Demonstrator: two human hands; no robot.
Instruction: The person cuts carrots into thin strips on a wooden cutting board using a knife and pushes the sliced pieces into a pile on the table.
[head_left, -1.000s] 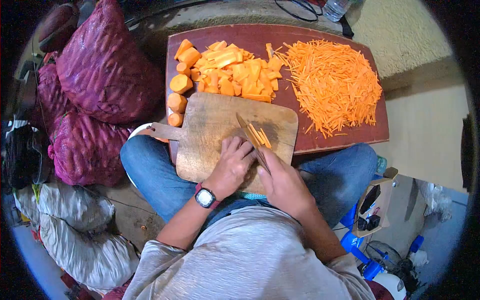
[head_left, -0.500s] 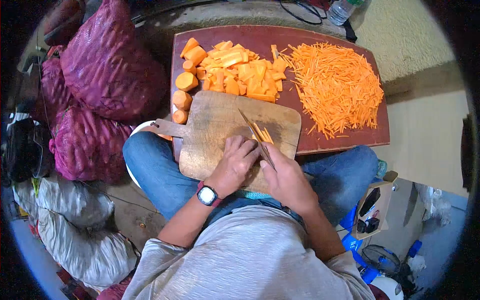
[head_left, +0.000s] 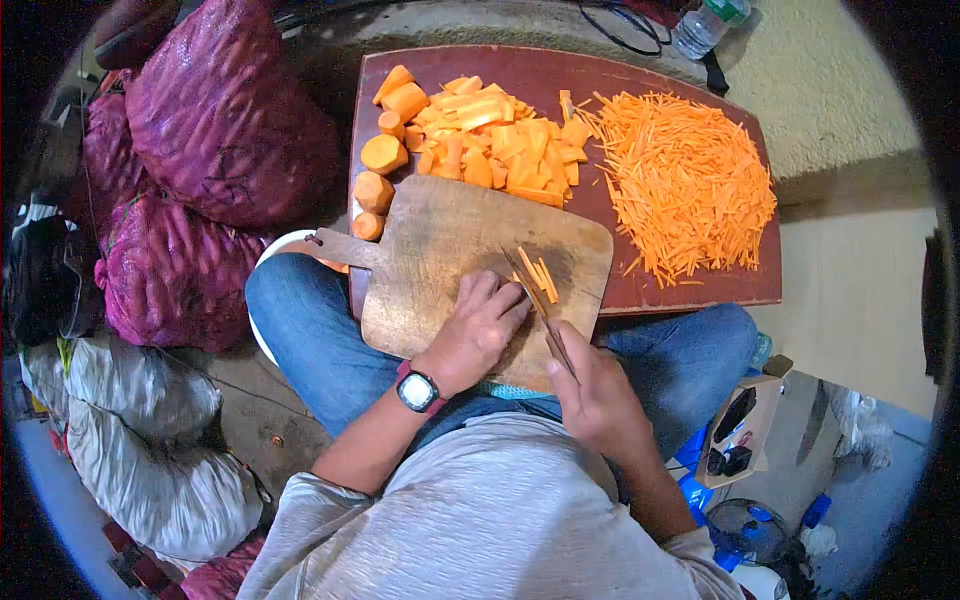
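My right hand [head_left: 605, 400] grips a knife [head_left: 547, 320], its blade slanting up and left across the wooden cutting board [head_left: 425, 240]. On the board, my left hand [head_left: 478, 335] has its fingers curled down close beside the blade. A bit of orange carrot shows by those fingertips; most of what lies under them is hidden. Just right of the blade lie several thin carrot sticks [head_left: 545, 280]. Beyond the board are a heap of flat carrot slices [head_left: 490, 135] and, farther right, a large mound of carrot shreds [head_left: 685, 190].
The board rests partly on a dark red table [head_left: 690, 292], above my crossed legs. Carrot chunks [head_left: 384, 154] line its left side. Full purple mesh sacks [head_left: 235, 120] stand at the left, white sacks [head_left: 180, 480] below. A plastic bottle [head_left: 705, 28] is at the back right.
The knife and my right hand have shifted right and slightly down. Cut sticks now lie apart on the blade's right side. My left hand stays nearly in place; the whole view has shifted slightly.
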